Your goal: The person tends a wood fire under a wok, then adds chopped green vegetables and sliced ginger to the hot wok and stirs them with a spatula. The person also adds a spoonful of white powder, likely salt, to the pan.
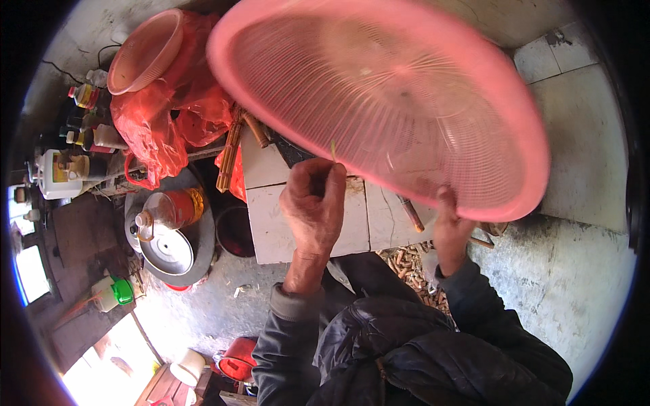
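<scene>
A large pink plastic colander [544, 162] is held up, tilted, with its slotted inside facing me; its rim is blurred. My right hand [449, 229] grips the lower right part of its rim, some fingers hidden. My left hand [313, 203] is closed in a pinch in front of the rim's lower left part. A thin green sliver [333, 150] sticks up from its fingertips; too small to tell its kind. I see only small pale specks inside the colander.
Below the colander is a white-tiled ledge [288, 223], with sticks [230, 159] at its left. Left stand an oil bottle [172, 208], a round metal lid [167, 250], red plastic bags [145, 125] and a smaller pink basket [145, 54]. Wood pieces [409, 267] lie on the floor.
</scene>
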The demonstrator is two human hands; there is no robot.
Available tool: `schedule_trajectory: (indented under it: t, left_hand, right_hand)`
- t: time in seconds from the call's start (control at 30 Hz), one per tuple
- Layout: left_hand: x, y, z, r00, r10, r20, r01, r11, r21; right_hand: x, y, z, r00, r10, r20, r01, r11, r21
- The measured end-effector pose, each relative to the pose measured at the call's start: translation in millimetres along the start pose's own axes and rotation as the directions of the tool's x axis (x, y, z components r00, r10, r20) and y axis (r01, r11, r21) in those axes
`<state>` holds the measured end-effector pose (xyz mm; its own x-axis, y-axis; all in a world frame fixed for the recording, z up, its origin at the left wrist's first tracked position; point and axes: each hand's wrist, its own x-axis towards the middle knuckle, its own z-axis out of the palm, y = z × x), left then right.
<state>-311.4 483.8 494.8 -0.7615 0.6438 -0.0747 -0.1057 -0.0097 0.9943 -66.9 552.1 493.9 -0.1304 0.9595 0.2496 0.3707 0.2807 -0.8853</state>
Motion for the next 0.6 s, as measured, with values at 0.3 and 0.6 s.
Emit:
schedule_trajectory:
  t: [0.3,0.6]
  left_hand:
    - [47.3,-3.3,-11.1,0.998,-0.015,-0.059,0.029,0.966,0.257]
    - [-86.4,-64.0,-63.9,0.96,-0.248,0.133,0.278,0.914,-0.297]
  right_hand:
    - [61.3,-17.0,-16.8,0.967,0.107,-0.231,0.032,0.848,0.529]
    - [-24.0,-21.8,5.1,0.972,-0.204,0.113,0.217,0.969,-0.121]
